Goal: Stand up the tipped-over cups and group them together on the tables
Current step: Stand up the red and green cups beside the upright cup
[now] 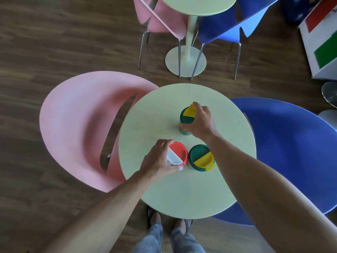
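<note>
Though nearly grouped, needs one more cup drawn in. Nearest the body: left grip (160, 159) closed around the side of the red-lidded cup (179, 154), thumb on the near wall, fingers curled over the far one. Stands upright on the near half of the bench (156, 114). Just to its right, touching or barely apart (cannot tell which): near green cup (199, 156) with a yellow flap, upright, held by nothing. Farther out, around the middle of the bench: right grip (202, 121) wrapped from the right side around the far green cup (187, 118), also yellow-flapped and upright, set apart from the near pair.

Judged as the grouping step: no cup on its side here, so the standing-up looks finished on this bench. Calls next for drawing the far green cup in toward the near pair, kept low and level, with hold taken on the wall and not on the lid, the flap probably being loose. Calls too for stopping short of a knock against the unheld cup, likely light enough to tip.

Beyond: pink chair (76, 125) at left, blue chair (291, 143) at right, then a second bench (198, 4), only partly in view.
</note>
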Demonstrator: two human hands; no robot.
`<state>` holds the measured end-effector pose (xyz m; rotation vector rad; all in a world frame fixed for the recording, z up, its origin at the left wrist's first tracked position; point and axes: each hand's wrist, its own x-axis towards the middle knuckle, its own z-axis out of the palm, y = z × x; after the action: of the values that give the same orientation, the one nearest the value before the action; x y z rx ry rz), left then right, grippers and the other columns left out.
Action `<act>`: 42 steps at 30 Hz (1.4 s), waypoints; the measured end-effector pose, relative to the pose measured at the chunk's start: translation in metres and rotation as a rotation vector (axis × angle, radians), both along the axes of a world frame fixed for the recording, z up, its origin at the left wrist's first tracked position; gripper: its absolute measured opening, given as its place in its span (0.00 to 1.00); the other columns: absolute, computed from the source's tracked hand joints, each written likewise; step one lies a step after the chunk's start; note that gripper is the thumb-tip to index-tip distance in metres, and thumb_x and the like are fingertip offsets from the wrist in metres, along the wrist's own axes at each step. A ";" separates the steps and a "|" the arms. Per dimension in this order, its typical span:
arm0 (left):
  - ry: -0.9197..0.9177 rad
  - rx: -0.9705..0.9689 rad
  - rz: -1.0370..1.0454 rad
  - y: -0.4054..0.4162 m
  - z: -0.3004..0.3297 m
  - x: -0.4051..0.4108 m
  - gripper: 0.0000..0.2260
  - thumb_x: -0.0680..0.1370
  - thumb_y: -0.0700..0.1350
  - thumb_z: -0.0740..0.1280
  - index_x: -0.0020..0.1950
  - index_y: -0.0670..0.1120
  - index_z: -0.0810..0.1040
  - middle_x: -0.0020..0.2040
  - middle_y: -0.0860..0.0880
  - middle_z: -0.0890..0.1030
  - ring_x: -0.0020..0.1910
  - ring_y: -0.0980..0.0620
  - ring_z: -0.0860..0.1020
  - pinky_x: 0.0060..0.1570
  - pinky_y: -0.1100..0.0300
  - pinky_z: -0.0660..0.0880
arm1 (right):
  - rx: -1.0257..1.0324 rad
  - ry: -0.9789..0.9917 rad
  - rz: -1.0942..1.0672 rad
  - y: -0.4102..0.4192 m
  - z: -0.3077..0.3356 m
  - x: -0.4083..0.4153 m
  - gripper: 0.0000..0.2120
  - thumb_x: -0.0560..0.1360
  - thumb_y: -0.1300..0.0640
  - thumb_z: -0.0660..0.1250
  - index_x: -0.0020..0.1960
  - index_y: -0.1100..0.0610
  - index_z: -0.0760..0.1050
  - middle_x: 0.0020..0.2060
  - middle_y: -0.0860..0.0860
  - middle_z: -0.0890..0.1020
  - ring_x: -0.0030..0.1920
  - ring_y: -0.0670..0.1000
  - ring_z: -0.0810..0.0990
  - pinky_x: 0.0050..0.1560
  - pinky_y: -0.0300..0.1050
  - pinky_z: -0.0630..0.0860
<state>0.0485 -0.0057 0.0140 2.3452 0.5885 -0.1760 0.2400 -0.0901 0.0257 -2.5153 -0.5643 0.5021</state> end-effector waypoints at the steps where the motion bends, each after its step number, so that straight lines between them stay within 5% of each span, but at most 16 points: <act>1: 0.002 0.001 -0.001 0.000 0.000 0.001 0.41 0.59 0.64 0.74 0.69 0.57 0.63 0.64 0.56 0.69 0.61 0.54 0.71 0.53 0.50 0.77 | 0.001 -0.002 0.004 -0.003 0.000 -0.005 0.43 0.64 0.47 0.76 0.74 0.51 0.60 0.65 0.57 0.69 0.63 0.61 0.72 0.55 0.53 0.77; 12: 0.019 -0.008 -0.005 -0.002 0.005 0.000 0.42 0.60 0.63 0.75 0.70 0.55 0.62 0.66 0.55 0.67 0.64 0.53 0.70 0.54 0.49 0.76 | -0.023 0.040 0.060 -0.018 -0.001 -0.020 0.48 0.65 0.43 0.76 0.77 0.49 0.54 0.71 0.56 0.65 0.68 0.60 0.68 0.62 0.53 0.70; 17: 0.058 0.012 -0.036 -0.001 0.006 -0.002 0.46 0.60 0.64 0.75 0.72 0.55 0.59 0.69 0.55 0.65 0.66 0.51 0.69 0.56 0.47 0.75 | 0.087 0.056 -0.131 -0.052 0.017 -0.030 0.37 0.73 0.43 0.70 0.76 0.52 0.60 0.72 0.54 0.67 0.72 0.55 0.65 0.67 0.49 0.65; 21: 0.024 0.001 -0.036 -0.002 0.003 -0.004 0.45 0.61 0.60 0.77 0.73 0.52 0.61 0.69 0.53 0.66 0.66 0.50 0.70 0.55 0.49 0.75 | -0.045 0.221 -0.023 -0.092 0.015 -0.056 0.39 0.68 0.37 0.72 0.74 0.51 0.64 0.70 0.53 0.72 0.69 0.54 0.70 0.63 0.46 0.67; 26: -0.058 -0.026 0.005 -0.007 0.001 -0.001 0.41 0.61 0.54 0.79 0.70 0.49 0.66 0.65 0.50 0.71 0.62 0.50 0.72 0.56 0.58 0.72 | -0.034 0.279 0.056 -0.110 0.006 -0.090 0.53 0.61 0.42 0.80 0.77 0.51 0.55 0.72 0.52 0.65 0.70 0.53 0.65 0.63 0.41 0.63; 32: -0.088 -0.056 0.042 -0.002 0.002 0.005 0.42 0.60 0.53 0.80 0.70 0.47 0.68 0.64 0.48 0.72 0.62 0.49 0.72 0.54 0.62 0.69 | 0.023 0.151 -0.009 -0.111 -0.004 -0.085 0.45 0.60 0.44 0.80 0.71 0.51 0.64 0.63 0.52 0.74 0.61 0.52 0.72 0.55 0.38 0.66; 42: -0.067 -0.038 0.027 0.009 0.004 0.030 0.43 0.59 0.54 0.81 0.70 0.47 0.68 0.65 0.47 0.72 0.62 0.48 0.72 0.55 0.62 0.67 | 0.064 0.156 0.008 -0.101 -0.002 -0.064 0.44 0.61 0.45 0.80 0.71 0.51 0.64 0.62 0.52 0.73 0.59 0.51 0.71 0.49 0.38 0.67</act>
<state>0.0782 0.0032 0.0184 2.2955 0.5788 -0.0945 0.1759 -0.1911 0.0237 -2.3891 -0.5227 0.6660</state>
